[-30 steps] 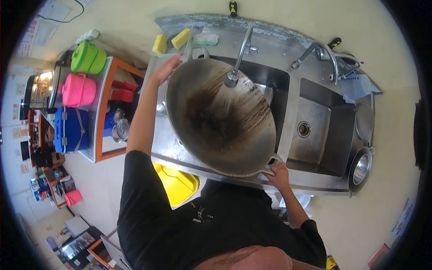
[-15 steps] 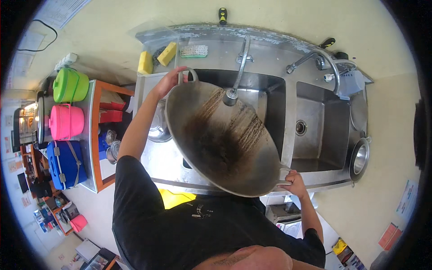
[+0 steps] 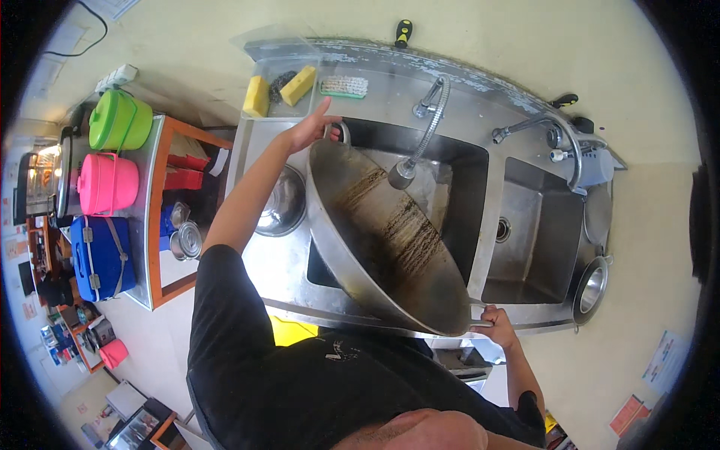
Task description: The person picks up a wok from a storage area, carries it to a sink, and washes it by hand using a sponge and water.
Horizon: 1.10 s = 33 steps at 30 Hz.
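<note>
A large grey metal wok with two loop handles leans steeply over the left sink basin, its hollow side facing up and to the right. Brown, burnt-looking streaks mark the inside. At the upper handle is my left hand, one finger pointing up and the others around the loop. My right hand grips the lower handle near the counter's front edge. A flexible faucet hangs over the wok, its head close to the streaked inner surface; no water shows.
The steel double sink has a right basin. Yellow sponges, a scourer and a green-backed brush lie at the back left. A metal lid or bowl rests left of the wok. Coloured containers stand on a side shelf.
The wok has tipped further onto its side, its left rim rising. One finger of my left hand has straightened upward. My right hand stays on its handle. The view has shifted slightly.
</note>
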Tool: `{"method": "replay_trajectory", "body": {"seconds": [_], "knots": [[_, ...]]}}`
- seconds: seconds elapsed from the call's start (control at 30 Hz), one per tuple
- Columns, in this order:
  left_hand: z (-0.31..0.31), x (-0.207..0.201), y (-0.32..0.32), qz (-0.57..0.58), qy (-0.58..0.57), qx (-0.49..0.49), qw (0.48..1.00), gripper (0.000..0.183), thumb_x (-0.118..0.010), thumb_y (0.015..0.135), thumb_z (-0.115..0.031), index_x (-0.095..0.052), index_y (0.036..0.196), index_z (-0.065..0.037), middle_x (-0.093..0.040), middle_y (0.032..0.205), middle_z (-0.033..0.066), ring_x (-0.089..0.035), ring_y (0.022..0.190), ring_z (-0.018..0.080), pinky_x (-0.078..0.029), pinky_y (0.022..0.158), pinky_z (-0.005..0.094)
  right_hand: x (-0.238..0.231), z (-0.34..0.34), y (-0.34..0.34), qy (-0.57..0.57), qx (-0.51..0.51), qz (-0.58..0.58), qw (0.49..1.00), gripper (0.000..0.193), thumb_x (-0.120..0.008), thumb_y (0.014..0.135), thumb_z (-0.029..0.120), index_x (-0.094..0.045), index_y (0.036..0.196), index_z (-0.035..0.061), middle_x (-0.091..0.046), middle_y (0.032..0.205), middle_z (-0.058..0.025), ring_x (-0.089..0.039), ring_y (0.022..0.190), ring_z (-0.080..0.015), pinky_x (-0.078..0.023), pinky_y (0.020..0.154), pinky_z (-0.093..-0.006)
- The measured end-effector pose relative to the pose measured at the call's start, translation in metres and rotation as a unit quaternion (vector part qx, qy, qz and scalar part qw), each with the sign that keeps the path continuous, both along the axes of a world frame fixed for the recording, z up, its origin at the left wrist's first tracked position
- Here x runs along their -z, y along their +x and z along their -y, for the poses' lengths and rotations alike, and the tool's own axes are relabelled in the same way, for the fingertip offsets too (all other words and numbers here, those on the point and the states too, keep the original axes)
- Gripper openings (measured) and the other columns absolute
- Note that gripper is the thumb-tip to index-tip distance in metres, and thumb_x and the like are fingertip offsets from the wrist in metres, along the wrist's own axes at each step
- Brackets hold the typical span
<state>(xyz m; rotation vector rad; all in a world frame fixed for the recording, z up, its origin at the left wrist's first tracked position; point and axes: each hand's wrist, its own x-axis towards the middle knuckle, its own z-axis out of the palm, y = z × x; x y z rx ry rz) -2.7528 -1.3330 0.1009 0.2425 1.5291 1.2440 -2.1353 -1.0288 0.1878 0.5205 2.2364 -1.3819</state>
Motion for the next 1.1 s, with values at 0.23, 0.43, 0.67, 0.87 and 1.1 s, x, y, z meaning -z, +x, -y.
{"method": "replay_trajectory", "body": {"seconds": [0.23,0.43,0.67,0.87,1.1], "knots": [[-0.006,0.0,0.001,-0.01,-0.017,0.013,1.0,0.106,-0.021,0.088,-0.084,-0.037,0.148,0.002,-0.056,0.118,0.0135,-0.053,0.107,0.0224,-0.039,0.101,0.0361,0.009,-0.007,0.004,-0.019,0.023,0.019,0.999,0.037,-0.086,0.062,0.007,-0.051,0.053,0.0065,-0.043,0.055,-0.0031,-0.042,0.064,-0.0181,-0.034,0.066,-0.0351],[0.01,-0.036,0.023,-0.124,-0.054,-0.018,0.991,0.083,-0.03,0.095,-0.073,-0.05,0.142,-0.007,-0.049,0.143,0.0153,-0.048,0.128,0.0261,-0.035,0.108,0.0391,0.005,-0.007,-0.003,-0.006,-0.021,0.02,1.0,0.039,-0.088,0.065,0.014,-0.052,0.057,0.0025,-0.044,0.059,-0.0069,-0.048,0.065,-0.0226,-0.037,0.064,-0.0366],[0.07,-0.092,0.129,-0.227,0.11,-0.201,0.947,0.043,-0.044,0.106,-0.034,-0.055,0.136,-0.006,-0.056,0.137,0.0103,-0.051,0.129,0.0214,-0.037,0.109,0.0363,-0.004,0.01,0.005,0.012,0.072,-0.041,0.996,0.029,-0.081,0.066,0.003,-0.053,0.063,0.0018,-0.05,0.066,-0.0067,-0.051,0.071,-0.0224,-0.039,0.068,-0.0344],[0.137,-0.057,0.214,-0.257,0.054,-0.272,0.926,0.038,-0.046,0.105,-0.026,-0.056,0.133,-0.002,-0.06,0.131,0.0113,-0.055,0.124,0.0206,-0.043,0.104,0.035,-0.034,0.019,-0.004,0.021,0.112,-0.092,0.989,0.022,-0.07,0.071,0.0,-0.06,0.091,0.0046,-0.061,0.105,-0.0089,-0.057,0.105,-0.0256,-0.042,0.092,-0.0362],[0.167,-0.029,0.273,-0.227,-0.013,-0.352,0.908,0.03,-0.048,0.104,-0.019,-0.057,0.128,-0.002,-0.063,0.124,0.0112,-0.061,0.114,0.0199,-0.049,0.094,0.0332,-0.04,-0.018,-0.061,0.002,0.191,-0.103,0.976,0.016,-0.06,0.094,0.01,-0.063,0.108,0.0029,-0.064,0.113,-0.0093,-0.059,0.111,-0.0208,-0.044,0.099,-0.0337]]}}
